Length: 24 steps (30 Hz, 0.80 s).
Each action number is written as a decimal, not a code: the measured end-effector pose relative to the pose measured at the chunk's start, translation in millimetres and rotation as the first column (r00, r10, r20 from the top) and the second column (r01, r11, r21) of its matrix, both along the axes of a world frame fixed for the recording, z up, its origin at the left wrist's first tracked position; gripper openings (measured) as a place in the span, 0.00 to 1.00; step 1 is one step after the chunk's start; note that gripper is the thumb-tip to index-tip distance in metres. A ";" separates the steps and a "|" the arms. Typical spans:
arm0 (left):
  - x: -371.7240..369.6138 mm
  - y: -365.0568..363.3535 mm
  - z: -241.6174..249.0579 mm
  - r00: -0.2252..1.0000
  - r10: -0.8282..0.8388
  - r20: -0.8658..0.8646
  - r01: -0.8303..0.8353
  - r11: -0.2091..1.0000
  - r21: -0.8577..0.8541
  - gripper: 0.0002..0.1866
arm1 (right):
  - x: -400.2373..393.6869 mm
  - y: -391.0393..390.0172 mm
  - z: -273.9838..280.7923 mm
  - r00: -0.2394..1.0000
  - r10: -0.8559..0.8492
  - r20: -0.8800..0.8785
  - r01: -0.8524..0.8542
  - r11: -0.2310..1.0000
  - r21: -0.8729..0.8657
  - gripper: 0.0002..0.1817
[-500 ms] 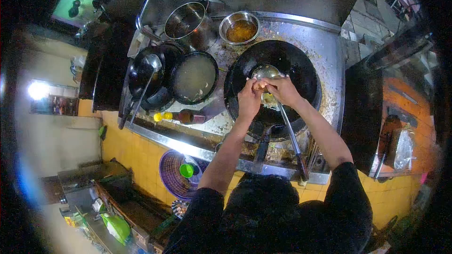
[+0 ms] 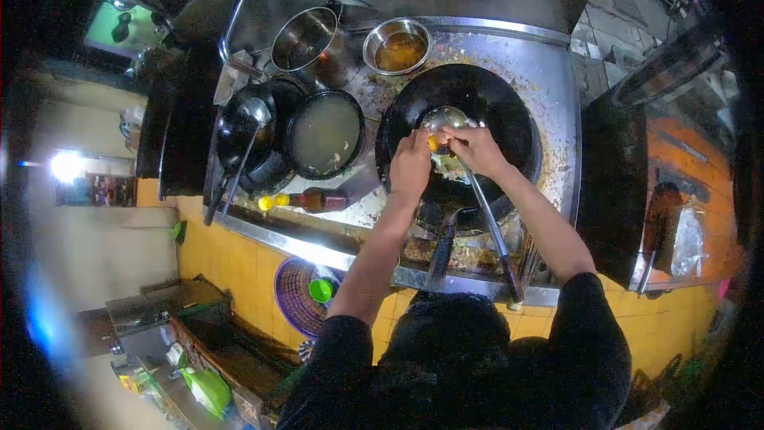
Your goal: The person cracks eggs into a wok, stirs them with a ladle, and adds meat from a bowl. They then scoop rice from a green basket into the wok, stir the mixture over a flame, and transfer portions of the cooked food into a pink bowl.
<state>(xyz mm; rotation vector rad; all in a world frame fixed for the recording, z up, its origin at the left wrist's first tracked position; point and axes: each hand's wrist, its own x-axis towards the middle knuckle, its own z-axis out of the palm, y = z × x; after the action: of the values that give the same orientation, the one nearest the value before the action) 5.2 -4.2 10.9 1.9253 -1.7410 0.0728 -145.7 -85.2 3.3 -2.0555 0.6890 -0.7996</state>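
Note:
Over the large black wok (image 2: 501, 103), my two hands are close together. A small yellow-orange thing, which looks like a cracked egg (image 2: 434, 142), shows between their fingertips. My left hand (image 2: 410, 162) has its fingers closed on its left side, and my right hand (image 2: 476, 150) pinches it from the right. Just behind the fingertips is the bowl of a metal ladle (image 2: 446, 117) in the wok. Its long handle slants down to the right beneath my right hand. Pale, whitish food (image 2: 451, 169) lies in the wok below my hands.
Left of the wok stand a pan of cloudy liquid (image 2: 325, 134) and a smaller dark wok (image 2: 239, 131) with a ladle. Behind are a steel pot (image 2: 305, 41) and a bowl of brown liquid (image 2: 398, 49). A bottle (image 2: 314, 200) lies nearby; a purple basket (image 2: 298, 295) is below the counter.
Yellow-orange content now shows more clearly between my fingertips. My left hand has turned slightly. The whole view has shifted a little.

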 end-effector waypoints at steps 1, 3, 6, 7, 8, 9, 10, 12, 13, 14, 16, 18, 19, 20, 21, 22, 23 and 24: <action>0.9 0.1 2.2 0.995 -0.023 0.099 0.023 1.000 0.006 0.10 | -0.3 0.5 2.2 1.000 0.006 -0.004 -0.006 0.998 0.068 0.16; 3.1 0.3 7.9 0.979 -0.050 0.199 0.048 0.999 0.015 0.10 | 0.3 2.4 3.7 1.000 0.008 -0.005 -0.008 0.991 0.137 0.16; 5.5 -1.2 20.1 0.948 -0.112 0.299 0.092 0.993 0.080 0.11 | 1.5 6.3 1.7 0.997 -0.046 0.068 0.030 0.976 0.217 0.14; 6.5 -1.8 25.2 0.916 -0.158 0.369 0.147 0.987 0.058 0.13 | 3.6 8.3 -1.9 0.984 -0.054 0.170 -0.015 0.925 0.380 0.14; 8.6 -3.0 28.5 0.876 -0.198 0.439 0.202 0.979 0.039 0.14 | 5.4 9.3 -3.8 0.960 -0.078 0.268 -0.078 0.848 0.524 0.13; 11.7 -4.6 29.6 0.874 -0.199 0.443 0.203 0.978 0.040 0.14 | 6.1 9.6 -3.0 0.959 -0.080 0.272 -0.079 0.848 0.524 0.13; 14.5 -5.9 30.5 0.852 -0.229 0.470 0.253 0.967 0.014 0.14 | 6.3 10.3 -2.0 0.951 -0.089 0.296 -0.088 0.840 0.535 0.13; 18.8 -7.9 33.8 0.826 -0.262 0.499 0.307 0.952 -0.008 0.14 | 6.7 10.0 -5.3 0.941 -0.102 0.322 -0.096 0.832 0.547 0.13; 20.2 -8.2 35.9 0.796 -0.268 0.543 0.323 0.946 -0.007 0.14 | 7.3 9.1 -11.2 0.930 -0.123 0.348 -0.106 0.815 0.570 0.13; 22.0 -9.2 38.1 0.762 -0.273 0.587 0.341 0.940 -0.005 0.14 | 7.5 8.2 -15.8 0.916 -0.145 0.374 -0.116 0.797 0.593 0.13; 26.6 -12.4 43.4 0.734 -0.290 0.614 0.379 0.925 -0.016 0.14 | 8.4 9.0 -13.4 0.903 -0.191 0.385 -0.118 0.751 0.649 0.13; 30.4 -16.0 49.1 0.706 -0.306 0.639 0.417 0.909 -0.026 0.13 | 8.1 10.1 -11.0 0.889 -0.238 0.392 -0.122 0.701 0.702 0.13; 31.6 -17.8 52.1 0.688 -0.309 0.657 0.436 0.899 -0.033 0.13 | 7.1 10.5 -9.8 0.889 -0.241 0.388 -0.106 0.717 0.689 0.13; 33.0 -19.7 55.3 0.669 -0.311 0.675 0.455 0.889 -0.041 0.12 | 5.8 10.8 -8.1 0.890 -0.245 0.385 -0.090 0.733 0.675 0.13; 35.1 -21.9 57.9 0.669 -0.313 0.675 0.456 0.889 -0.041 0.12 | 2.9 10.2 -3.3 0.890 -0.246 0.384 -0.089 0.732 0.675 0.13; 37.0 -24.1 60.4 0.647 -0.317 0.693 0.485 0.873 -0.054 0.12 | -1.1 9.1 3.3 0.913 -0.241 0.331 -0.051 0.735 0.676 0.14; 38.0 -25.2 62.5 0.626 -0.322 0.711 0.514 0.855 -0.066 0.12 | -4.1 8.3 6.3 0.932 -0.236 0.275 -0.013 0.737 0.676 0.14; 37.6 -25.3 65.2 0.627 -0.324 0.708 0.514 0.855 -0.065 0.12 | -6.6 7.3 4.3 0.933 -0.237 0.272 -0.011 0.735 0.677 0.14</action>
<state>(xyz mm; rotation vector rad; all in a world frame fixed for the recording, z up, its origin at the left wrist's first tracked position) 42.8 -29.5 76.1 1.2969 -2.4670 0.8972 -152.3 -78.0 7.6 -1.1834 0.7693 -0.7995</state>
